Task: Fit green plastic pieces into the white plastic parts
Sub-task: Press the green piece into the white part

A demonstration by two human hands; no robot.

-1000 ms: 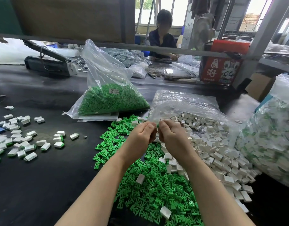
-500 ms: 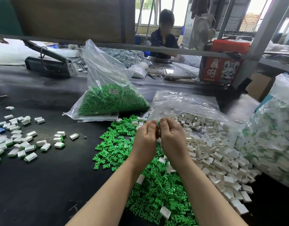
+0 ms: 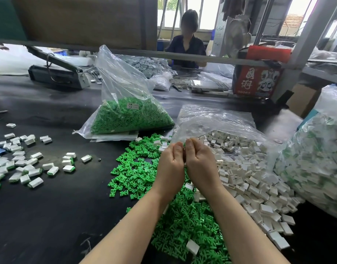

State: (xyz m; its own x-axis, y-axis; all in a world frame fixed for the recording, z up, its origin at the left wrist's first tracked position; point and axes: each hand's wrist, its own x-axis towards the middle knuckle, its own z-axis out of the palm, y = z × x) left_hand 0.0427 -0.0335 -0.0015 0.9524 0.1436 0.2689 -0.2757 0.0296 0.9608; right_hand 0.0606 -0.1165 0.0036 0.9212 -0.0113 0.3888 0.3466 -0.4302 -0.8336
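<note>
Loose green plastic pieces (image 3: 144, 174) lie heaped on the dark table, some white ones mixed in. Just right of them, touching, spreads a pile of small boxy white plastic parts (image 3: 245, 180), spilling from a clear bag.

Matt black table (image 3: 40, 216); smooth green plastic pieces (image 3: 137, 174); glossy white plastic parts (image 3: 249, 180); crinkly clear plastic bag (image 3: 122, 80).

Two hands (image 3: 184, 164), four bags (image 3: 125, 103).

Both hands, left (image 3: 170, 168) and right (image 3: 201, 164), pressed together, fingers apparently curled.
</note>
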